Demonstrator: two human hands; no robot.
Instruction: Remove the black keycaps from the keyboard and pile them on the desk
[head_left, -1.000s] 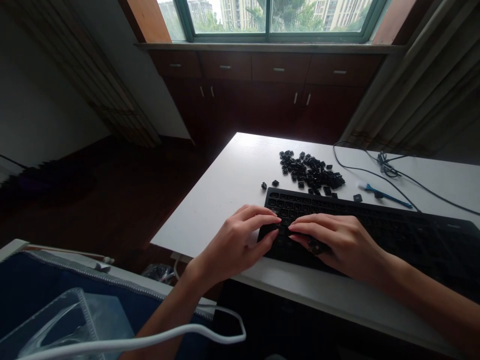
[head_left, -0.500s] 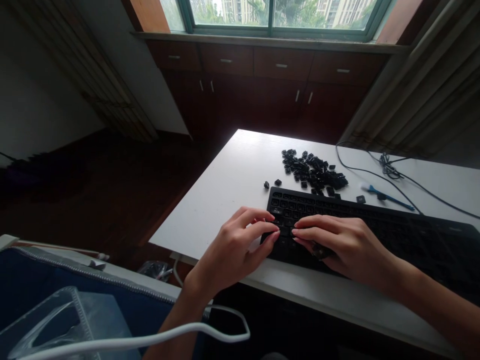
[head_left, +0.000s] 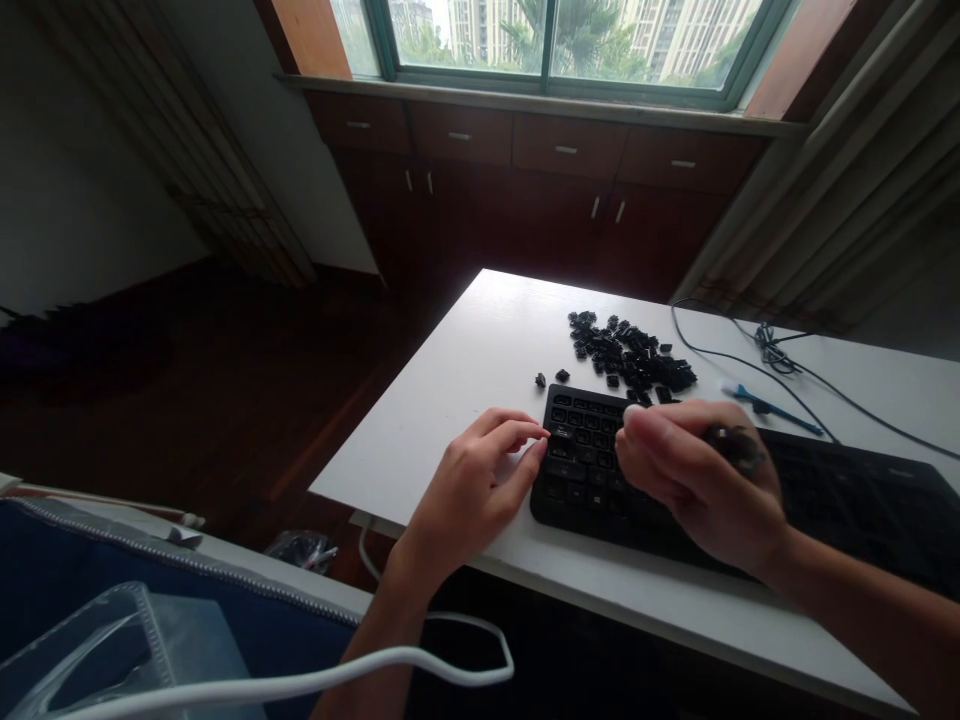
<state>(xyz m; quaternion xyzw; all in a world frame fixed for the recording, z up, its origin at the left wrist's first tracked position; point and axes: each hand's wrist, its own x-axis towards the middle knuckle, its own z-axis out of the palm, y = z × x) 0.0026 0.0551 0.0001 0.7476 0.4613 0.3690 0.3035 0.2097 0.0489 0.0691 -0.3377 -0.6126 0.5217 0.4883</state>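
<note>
A black keyboard (head_left: 577,515) lies along the front of the white desk, with open key sockets at its upper left and some keycaps fitted lower down. The bent fingers of my left hand (head_left: 480,485) come together with the thumb at the keyboard's left edge, touching it. Above the left part of the keyboard, my right hand (head_left: 697,480) is raised and turned, its fingers curled closed. Small dark pieces, which look like keycaps (head_left: 739,448), show inside that hand. Behind the keyboard is a heap of loose black keycaps (head_left: 630,352), two of them lying apart at its left.
A blue brush (head_left: 776,408) lies behind the keyboard, near a black cable (head_left: 776,350). The white desk (head_left: 427,410) ends at the left and front. A white cable (head_left: 375,660) crosses the foreground beside a clear plastic bag (head_left: 97,650).
My right hand has lifted off the keyboard and turned over, moving a little to the right. My left hand's fingertips have shifted from over the keys to the keyboard's left edge.
</note>
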